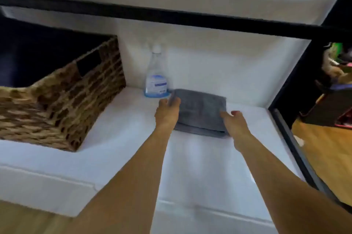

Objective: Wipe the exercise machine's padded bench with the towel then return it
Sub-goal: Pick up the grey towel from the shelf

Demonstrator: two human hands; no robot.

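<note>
Reaching with both bare arms onto the white shelf (114, 148), hands at either side of the folded grey towel (202, 111). Towel lies flat on the shelf, near the back wall, roughly at 12 o'clock from me.

Left hand (167, 113): at the towel's 9 o'clock edge. Fingers (176, 101) curl over the far-left corner, which is lifted slightly off the shelf; thumb sits on the outer side. Reads as a partial pinch on that corner, not a full closed grip.

Right hand (236, 125): at the towel's 3 o'clock edge, toward the near corner. Fingers loosely curled, tips touching or just beside the cloth. Motion blur here; I cannot tell if anything is actually clamped.

Spray bottle (157, 75): clear, white cap, blue label, a little blue liquid at the bottom. Upright, just beside the towel at its 10 o'clock, against the wall.

Wicker basket (62, 104): on the shelf at 9 o'clock, well apart from the towel, with a dark cut-out handle in its side.

Black frame bar (171, 16) crosses overhead. Wooden floor (323, 148) shows at 3 o'clock past a dark upright.
</note>
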